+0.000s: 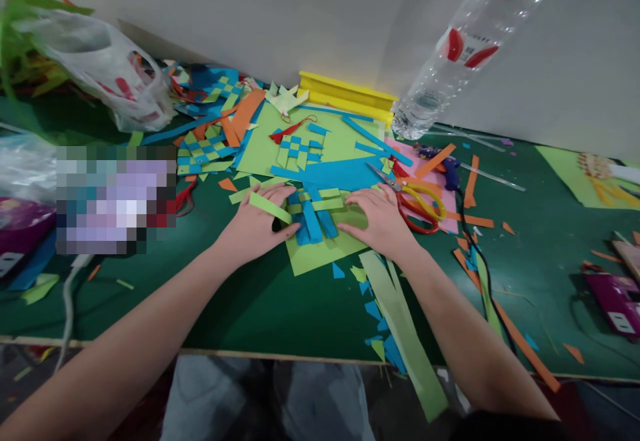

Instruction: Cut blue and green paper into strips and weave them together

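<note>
Blue and light green paper strips are interlaced in a small weave [313, 214] on a light green sheet [305, 261]. At its left edge rests my left hand [263, 221], with thumb and fingers apart and a loose green strip [270, 207] lying across the fingers. My right hand [377, 217] is at the weave's right edge, its thumb and fingers spread, touching the paper. Just beyond the hands lies a wide blue strip [340, 173]. Scissors with yellow and red handles [425, 202] lie beside my right hand, their blades pointing to the upper left.
Finished woven pieces [205, 151] and a red tassel [293, 129] lie farther back. A plastic bottle [430, 87] stands by the wall, with a glue gun [447, 167] below it. Long green strips [405, 327] overhang the front edge. A white bag [125, 87] is at left.
</note>
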`<state>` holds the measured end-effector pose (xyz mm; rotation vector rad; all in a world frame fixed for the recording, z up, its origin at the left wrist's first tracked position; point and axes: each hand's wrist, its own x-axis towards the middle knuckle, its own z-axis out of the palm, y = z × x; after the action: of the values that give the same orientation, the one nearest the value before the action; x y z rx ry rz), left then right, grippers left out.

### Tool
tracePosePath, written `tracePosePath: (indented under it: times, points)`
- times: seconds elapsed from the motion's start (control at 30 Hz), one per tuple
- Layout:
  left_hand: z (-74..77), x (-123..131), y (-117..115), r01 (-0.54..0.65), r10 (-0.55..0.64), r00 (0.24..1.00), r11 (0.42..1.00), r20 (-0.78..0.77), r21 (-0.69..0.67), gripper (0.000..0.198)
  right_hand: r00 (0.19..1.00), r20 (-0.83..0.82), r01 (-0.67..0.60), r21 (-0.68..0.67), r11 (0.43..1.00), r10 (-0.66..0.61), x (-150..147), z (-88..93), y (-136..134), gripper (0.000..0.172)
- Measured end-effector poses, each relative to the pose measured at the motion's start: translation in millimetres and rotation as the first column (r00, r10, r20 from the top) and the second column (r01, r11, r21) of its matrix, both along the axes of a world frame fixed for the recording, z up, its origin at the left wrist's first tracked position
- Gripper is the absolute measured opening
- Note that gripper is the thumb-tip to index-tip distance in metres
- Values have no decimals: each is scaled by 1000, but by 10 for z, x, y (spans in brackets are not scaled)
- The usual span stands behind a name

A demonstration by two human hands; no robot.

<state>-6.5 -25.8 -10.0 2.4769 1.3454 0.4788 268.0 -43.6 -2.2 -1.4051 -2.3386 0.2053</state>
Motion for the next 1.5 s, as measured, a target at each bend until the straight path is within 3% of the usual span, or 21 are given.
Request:
tracePosePath:
  times: [0.33, 0.53, 0.63, 0.8, 0.97, 1.03, 1.2, 1.5]
  points:
    - [-23, -25, -19, 75, -75, 997, 997, 11, 11, 55, 999, 46, -10, -18, 1000, 11, 30, -32, 21, 35]
    - [-1, -39, -23, 76, -76, 997, 997, 29, 22, 60, 1000, -3, 13, 122, 992, -12, 18, -4, 6, 31]
    - [-9, -33, -20, 89, -89, 996, 996, 20, -3, 65, 998, -24, -49, 176, 983, 54, -62, 64, -54, 25]
    - [-22, -9, -26, 104, -104, 994, 994, 23, -25, 70, 974, 18, -226, 150, 963, 226, -202, 87, -160, 25]
    - [-9, -18, -35, 105, -105, 994, 994, 2, 15, 63, 936, -29, -339, 185, 923, 350, -231, 76, -195, 21]
    - [6, -22, -39, 108, -108, 994, 994, 6, 32, 61, 950, -57, -289, 214, 933, 308, -217, 84, -185, 18]
    - [39, -8, -54, 121, -121, 992, 993, 20, 1, 62, 997, -58, -33, 225, 974, 48, -108, 39, -92, 18]
    - [-11, 7, -53, 153, -153, 987, 988, -36, -13, 62, 992, 114, 48, 49, 998, -53, -32, -43, -10, 35]
